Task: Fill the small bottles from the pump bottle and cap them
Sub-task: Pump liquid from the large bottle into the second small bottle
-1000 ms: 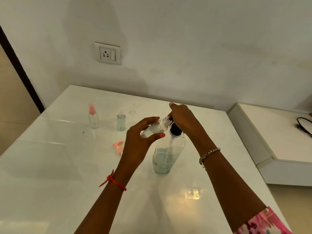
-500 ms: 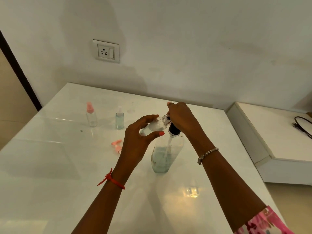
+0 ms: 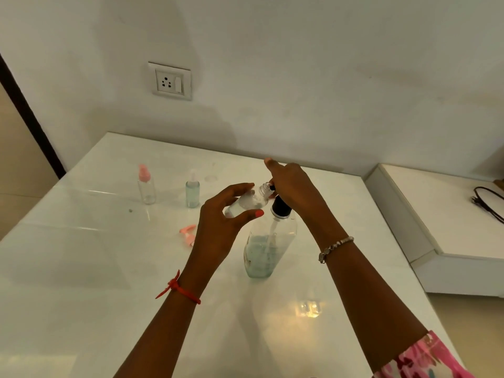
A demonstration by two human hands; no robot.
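A clear pump bottle [image 3: 268, 246] with a black collar stands mid-table, partly filled with pale blue liquid. My right hand [image 3: 293, 188] sits on top of its pump head, which it hides. My left hand [image 3: 218, 227] grips a small clear bottle [image 3: 248, 201], tilted, its open neck against the pump nozzle. Further back on the left stand a small bottle with a pink cap [image 3: 146, 185] and a small bottle of bluish liquid with a clear cap [image 3: 192, 191]. A loose pink spray cap [image 3: 187, 233] lies on the table left of my left hand.
The white glossy table [image 3: 81, 282] meets the wall at the back. A lower white ledge [image 3: 447, 222] with a black cable [image 3: 488, 201] lies to the right. A wall socket [image 3: 170, 81] is above the table.
The view has drifted slightly. Both hands stay at the pump head, with the small bottle still held to the nozzle.
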